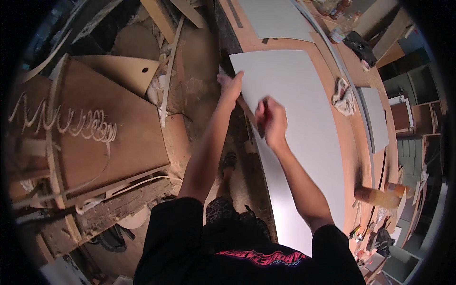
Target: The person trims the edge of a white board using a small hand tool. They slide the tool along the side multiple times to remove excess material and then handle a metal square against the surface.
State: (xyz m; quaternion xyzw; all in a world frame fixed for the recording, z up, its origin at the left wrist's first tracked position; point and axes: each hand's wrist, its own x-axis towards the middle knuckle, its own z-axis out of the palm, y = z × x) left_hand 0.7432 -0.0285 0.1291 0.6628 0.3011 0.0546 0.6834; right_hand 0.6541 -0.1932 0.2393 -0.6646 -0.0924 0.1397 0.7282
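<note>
A long white panel (304,123) lies flat on the workbench in front of me and to my right. My left hand (230,88) is at its left edge near the far corner, thumb and fingers apart, the thumb next to the edge. My right hand (272,118) is over the panel's left side, closer to me, with its fingers curled in. Whatever it may hold is hidden in the fingers, and the hand is slightly blurred. Along the panel's edge between the hands runs a narrow brownish side (249,111).
A second pale panel (275,19) lies farther back. Right of the white panel are a crumpled cloth (344,97), a grey board (373,118), bottles (345,28) and an orange-brown bottle (377,196). Leftward stand a brown wooden board (107,128), a coiled pale hose (95,126) and wood offcuts.
</note>
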